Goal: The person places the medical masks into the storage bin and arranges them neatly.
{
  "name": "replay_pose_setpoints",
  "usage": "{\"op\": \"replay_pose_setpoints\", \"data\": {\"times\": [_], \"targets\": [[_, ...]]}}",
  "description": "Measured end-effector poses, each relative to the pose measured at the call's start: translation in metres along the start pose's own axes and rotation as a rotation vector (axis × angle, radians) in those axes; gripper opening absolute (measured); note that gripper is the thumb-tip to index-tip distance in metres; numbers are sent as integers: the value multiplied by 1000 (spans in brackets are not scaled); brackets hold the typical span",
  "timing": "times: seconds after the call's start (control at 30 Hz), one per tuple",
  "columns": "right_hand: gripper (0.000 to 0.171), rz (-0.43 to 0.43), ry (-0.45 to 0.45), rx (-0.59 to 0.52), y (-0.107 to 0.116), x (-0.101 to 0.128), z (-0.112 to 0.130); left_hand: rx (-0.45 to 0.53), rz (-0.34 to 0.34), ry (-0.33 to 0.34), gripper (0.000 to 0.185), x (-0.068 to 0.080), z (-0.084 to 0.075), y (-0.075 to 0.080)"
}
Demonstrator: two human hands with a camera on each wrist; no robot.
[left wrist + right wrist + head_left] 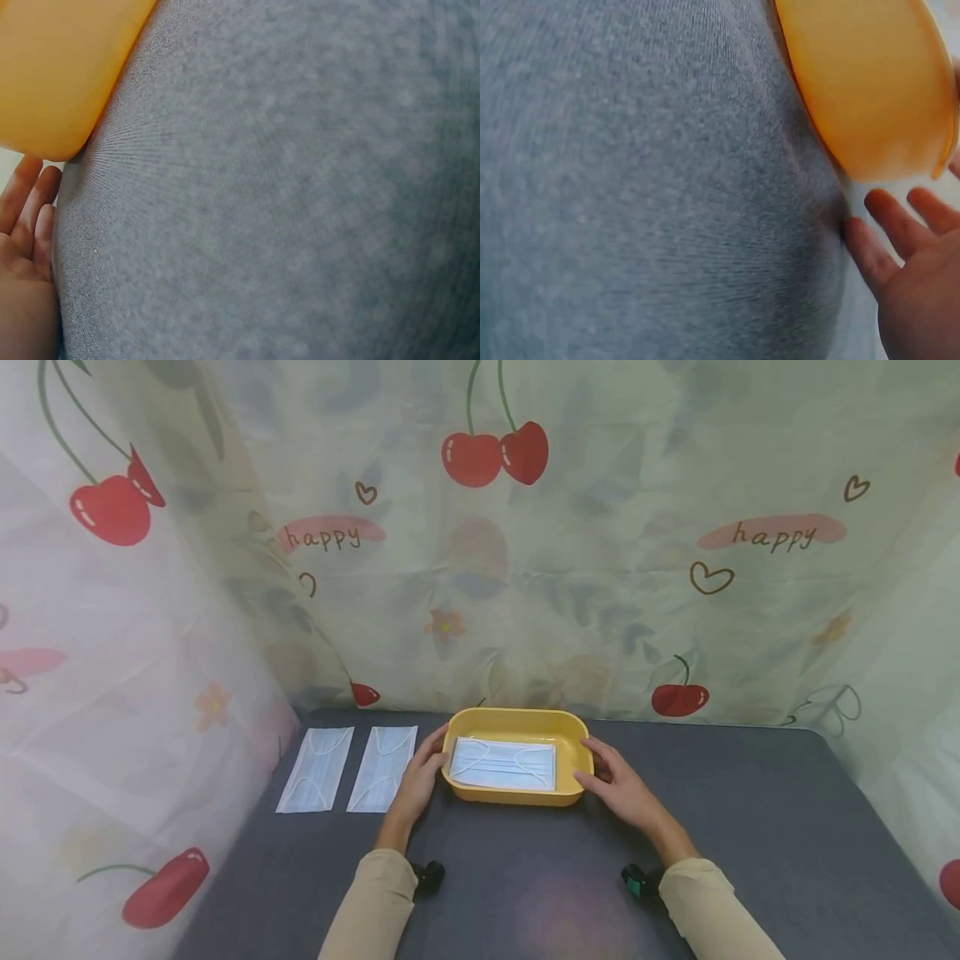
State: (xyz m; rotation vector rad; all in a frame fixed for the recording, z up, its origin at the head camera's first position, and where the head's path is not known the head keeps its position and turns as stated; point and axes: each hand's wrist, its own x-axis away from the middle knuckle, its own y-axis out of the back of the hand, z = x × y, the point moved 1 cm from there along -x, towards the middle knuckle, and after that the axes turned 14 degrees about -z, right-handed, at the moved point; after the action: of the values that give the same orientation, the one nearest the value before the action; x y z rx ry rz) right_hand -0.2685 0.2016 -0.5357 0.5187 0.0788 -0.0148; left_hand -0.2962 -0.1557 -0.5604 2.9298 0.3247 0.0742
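Observation:
A yellow plastic basin [517, 796] with rounded corners rests on the grey tabletop, a pleated blue face mask [504, 765] lying inside against its left part. At the basin's left end is my left hand [415, 781], its thumb and forefinger right at the rim. My right hand [618, 781] touches the right end, thumb and forefinger tips overlapping the rim. In the right wrist view, the other fingers [900, 225] are spread and straight below the end wall. The left wrist view likewise shows extended fingers [30, 202] beside the basin's corner.
Two more face masks lie on the table to the left: an outer mask [315, 770] and an inner mask [381, 768] close to my left hand. A printed curtain [585, 543] hangs behind the grey table [720, 810] and along both sides.

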Motion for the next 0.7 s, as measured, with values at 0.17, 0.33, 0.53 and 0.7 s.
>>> {"op": "replay_pose_setpoints", "data": {"times": [0.17,0.33,0.53,0.7], "targets": [[72,50,-63,-101,2,0,-7,2,2,-6,48,0,0,0],[70,67,-77,-144,4,0,-16,8,2,-3,48,0,-1,-2],[69,64,-87,-144,5,0,-21,12,5,-3,48,0,-3,-3],[69,69,-89,-135,4,1,-22,-12,14,-16,50,1,-3,-1]]}}
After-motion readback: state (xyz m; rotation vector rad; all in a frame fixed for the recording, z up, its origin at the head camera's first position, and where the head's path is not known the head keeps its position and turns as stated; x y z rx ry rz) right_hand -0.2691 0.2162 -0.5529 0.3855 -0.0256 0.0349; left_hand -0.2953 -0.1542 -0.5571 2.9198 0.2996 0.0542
